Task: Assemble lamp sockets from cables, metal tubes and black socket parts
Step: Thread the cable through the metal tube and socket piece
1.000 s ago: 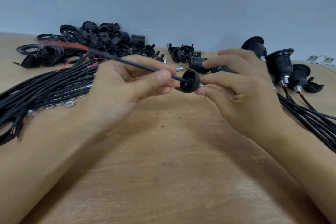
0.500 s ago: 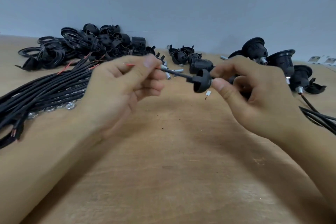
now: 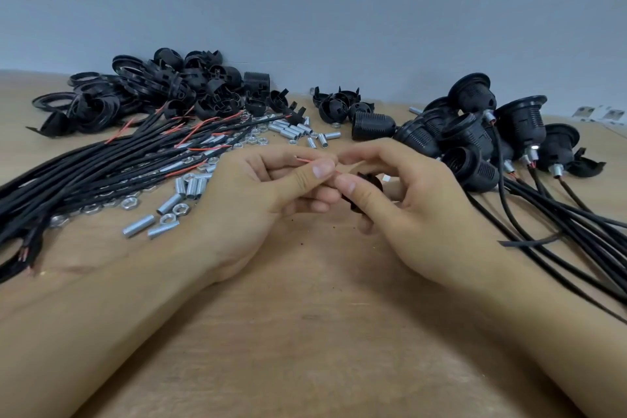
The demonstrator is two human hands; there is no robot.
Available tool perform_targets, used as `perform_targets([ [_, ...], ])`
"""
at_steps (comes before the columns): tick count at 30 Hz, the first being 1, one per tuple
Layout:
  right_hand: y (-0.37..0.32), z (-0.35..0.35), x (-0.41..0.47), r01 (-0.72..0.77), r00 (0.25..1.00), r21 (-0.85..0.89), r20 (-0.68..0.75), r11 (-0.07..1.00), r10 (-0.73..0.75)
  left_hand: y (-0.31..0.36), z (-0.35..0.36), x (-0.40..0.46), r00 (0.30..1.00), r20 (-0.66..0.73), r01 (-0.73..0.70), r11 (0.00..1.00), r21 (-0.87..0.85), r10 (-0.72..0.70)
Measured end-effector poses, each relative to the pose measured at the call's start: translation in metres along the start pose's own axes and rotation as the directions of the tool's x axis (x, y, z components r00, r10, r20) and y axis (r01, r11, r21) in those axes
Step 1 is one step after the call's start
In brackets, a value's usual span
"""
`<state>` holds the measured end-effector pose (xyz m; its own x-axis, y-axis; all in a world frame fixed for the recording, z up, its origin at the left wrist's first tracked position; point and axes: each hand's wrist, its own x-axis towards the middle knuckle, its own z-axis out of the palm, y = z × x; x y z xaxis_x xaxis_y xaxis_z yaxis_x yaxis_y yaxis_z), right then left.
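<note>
Fingers of the left hand [image 3: 258,200] are pinched on a thin red wire [image 3: 307,162]. A black socket part [image 3: 368,184] is gripped by the right hand [image 3: 407,204], just above the wooden table [image 3: 305,332].

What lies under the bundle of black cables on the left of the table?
Silver hex nuts and metal tubes poke out from beneath the black cables. How many more lie covered by the bundle cannot be seen.

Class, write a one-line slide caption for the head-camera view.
Left hand pinches a red wire end while the right hand holds a black socket cap over the wooden table.
</note>
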<state>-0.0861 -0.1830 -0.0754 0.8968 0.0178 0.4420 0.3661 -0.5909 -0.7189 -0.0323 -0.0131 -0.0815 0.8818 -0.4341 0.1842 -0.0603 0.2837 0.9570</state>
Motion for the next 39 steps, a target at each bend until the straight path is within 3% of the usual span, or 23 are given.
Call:
perform_targets([
  [5, 0.000, 0.004, -0.001, 0.018, 0.999, 0.018, -0.039, 1.000, -0.017, -0.001, -0.001, 0.001, 0.994, -0.047, -0.094, 0.982, 0.162, 0.103],
  [10, -0.005, 0.003, 0.001, 0.065, 0.997, 0.073, -0.033, 0.995, -0.063, 0.001, -0.002, 0.001, 0.996, -0.031, -0.081, 0.996, 0.040, 0.082],
  [13, -0.007, 0.003, 0.002, 0.024, 0.998, 0.221, -0.064, 0.975, -0.010, 0.002, -0.002, 0.004, 0.994, -0.060, -0.087, 0.996, 0.017, 0.087],
  [23, 0.000, 0.007, 0.003, -0.101, 0.982, 0.318, -0.123, 0.943, 0.147, -0.001, -0.003, 0.004, 0.991, -0.011, -0.127, 0.972, 0.198, 0.132],
  [27, -0.001, 0.009, 0.003, -0.172, 0.981, 0.313, -0.035, 0.934, 0.192, 0.000, -0.005, 0.003, 0.988, 0.037, -0.154, 0.942, 0.297, 0.150],
  [30, -0.006, 0.005, 0.002, -0.127, 0.990, 0.317, -0.012, 0.940, 0.138, 0.004, -0.007, 0.003, 0.984, 0.033, -0.176, 0.923, 0.342, 0.176],
  [36, -0.007, 0.000, 0.002, -0.122, 0.989, 0.372, -0.033, 0.920, 0.144, 0.021, -0.025, 0.018, 0.982, 0.019, -0.157, 0.762, 0.628, 0.187],
  [39, -0.004, 0.000, 0.004, -0.133, 0.988, 0.387, -0.027, 0.912, 0.155, 0.030, -0.041, 0.057, 0.977, -0.012, -0.108, 0.547, 0.830, 0.211],
])
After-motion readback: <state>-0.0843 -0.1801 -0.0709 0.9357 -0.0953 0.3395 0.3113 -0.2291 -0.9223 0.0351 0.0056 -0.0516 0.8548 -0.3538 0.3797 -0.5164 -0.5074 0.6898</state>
